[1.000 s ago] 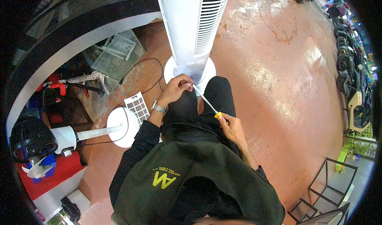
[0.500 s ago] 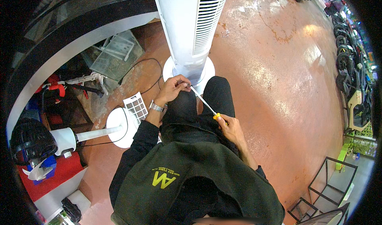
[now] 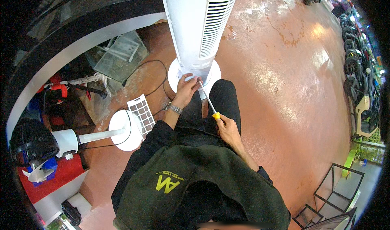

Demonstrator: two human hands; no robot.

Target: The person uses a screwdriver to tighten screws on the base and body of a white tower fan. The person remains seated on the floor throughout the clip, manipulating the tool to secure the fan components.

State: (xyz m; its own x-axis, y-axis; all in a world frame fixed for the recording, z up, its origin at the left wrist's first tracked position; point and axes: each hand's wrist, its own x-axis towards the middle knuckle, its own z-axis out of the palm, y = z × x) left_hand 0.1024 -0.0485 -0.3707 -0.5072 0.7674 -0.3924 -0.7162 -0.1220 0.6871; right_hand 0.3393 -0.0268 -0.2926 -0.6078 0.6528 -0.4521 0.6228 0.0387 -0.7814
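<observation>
A tall white tower fan point(image 3: 189, 31) with a slotted grille stands upright in front of me on its round white base point(image 3: 216, 73). My right hand point(image 3: 228, 130) is wrapped round the yellow handle of a screwdriver point(image 3: 208, 98); its long metal shaft slants up and left to the lower body of the fan. There my left hand point(image 3: 187, 91), with a metal watch point(image 3: 175, 108) on the wrist, has its fingers pinched together beside the screwdriver tip. Whatever sits between those fingertips is too small to make out, and the tip itself is partly hidden by them.
At left, a white grid filter panel point(image 3: 142, 114) leans by the round foot of a pedestal fan point(image 3: 95, 136). A black cord point(image 3: 165, 73) loops across the floor. Behind stands a dusty glass tank point(image 3: 122, 53). Scooters point(image 3: 353, 67) line the far right; a black metal frame point(image 3: 339, 185) stands lower right.
Both hands have moved forward with the screwdriver, from above my knees to the lower body of the tower fan. The screwdriver now points more steeply away from me.
</observation>
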